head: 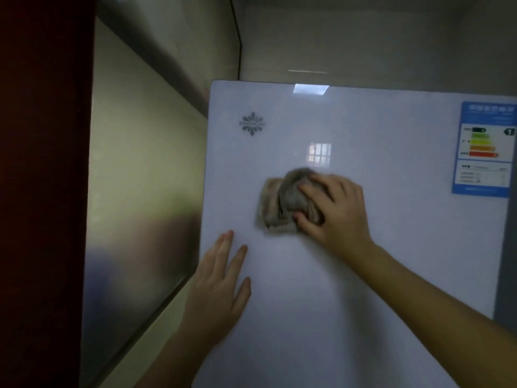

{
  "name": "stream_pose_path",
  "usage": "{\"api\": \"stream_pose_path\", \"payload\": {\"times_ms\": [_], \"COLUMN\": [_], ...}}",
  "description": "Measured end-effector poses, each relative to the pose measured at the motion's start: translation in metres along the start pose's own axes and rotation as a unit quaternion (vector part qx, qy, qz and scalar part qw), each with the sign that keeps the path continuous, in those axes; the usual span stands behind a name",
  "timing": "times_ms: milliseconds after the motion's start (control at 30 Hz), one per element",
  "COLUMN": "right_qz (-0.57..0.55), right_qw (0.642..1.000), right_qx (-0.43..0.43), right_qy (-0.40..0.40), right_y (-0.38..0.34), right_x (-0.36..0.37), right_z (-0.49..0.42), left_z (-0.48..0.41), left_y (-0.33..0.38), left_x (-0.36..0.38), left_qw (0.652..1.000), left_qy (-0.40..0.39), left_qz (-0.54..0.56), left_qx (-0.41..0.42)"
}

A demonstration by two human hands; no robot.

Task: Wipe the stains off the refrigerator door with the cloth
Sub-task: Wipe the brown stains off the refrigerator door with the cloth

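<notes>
Head view: right grip (pixel 335 211) clutches cloth (pixel 279 200) on dim, glossy refrigerator door (pixel 377 275), left grip (pixel 221 292) flat.

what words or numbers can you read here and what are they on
"KINGHOME", faint, best guess: logo on the refrigerator door.
"1": dark arrow on the blue energy label.
Rest of that label: too blurred to read.
Nothing on the cloth.
</notes>
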State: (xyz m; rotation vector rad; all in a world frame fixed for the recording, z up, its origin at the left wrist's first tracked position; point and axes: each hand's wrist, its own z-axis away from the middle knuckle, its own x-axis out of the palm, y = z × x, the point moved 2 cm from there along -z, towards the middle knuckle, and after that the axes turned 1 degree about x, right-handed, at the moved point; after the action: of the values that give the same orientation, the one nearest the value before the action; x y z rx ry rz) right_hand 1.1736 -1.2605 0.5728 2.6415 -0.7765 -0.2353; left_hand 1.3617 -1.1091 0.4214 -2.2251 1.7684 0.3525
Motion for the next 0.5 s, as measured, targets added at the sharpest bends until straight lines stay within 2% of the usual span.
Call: {"api": "stream_pose_path", "payload": {"times_ms": [133,300,400,500], "right_qz": [-0.034,-0.046,-0.06,-0.079], "right_qw": [0.997,0.997,0.998,0.993], "right_qx": [0.061,0.053,0.011,-0.091], "right_qy": [0.032,0.025,0.016,-0.021], "right_y": [0.012,-0.027,-0.068,-0.109], "right_x": [0.009,0.046,0.068,0.081], "right_z": [-0.094,-0.18,-0.167,-0.109], "left_z": [0.005,0.006,0.007,0.009], "left_y": [-0.005,-0.006,-0.009,-0.011], "left_x": [0.008,0.017,0.02,0.027], "left_qw": [0.999,0.998,0.997,0.996], "left_qy": [0.012,0.044,0.054,0.054], "left_qz": [-0.02,-0.035,-0.045,-0.053], "left_qx": [0.024,0.034,0.037,0.038]}}
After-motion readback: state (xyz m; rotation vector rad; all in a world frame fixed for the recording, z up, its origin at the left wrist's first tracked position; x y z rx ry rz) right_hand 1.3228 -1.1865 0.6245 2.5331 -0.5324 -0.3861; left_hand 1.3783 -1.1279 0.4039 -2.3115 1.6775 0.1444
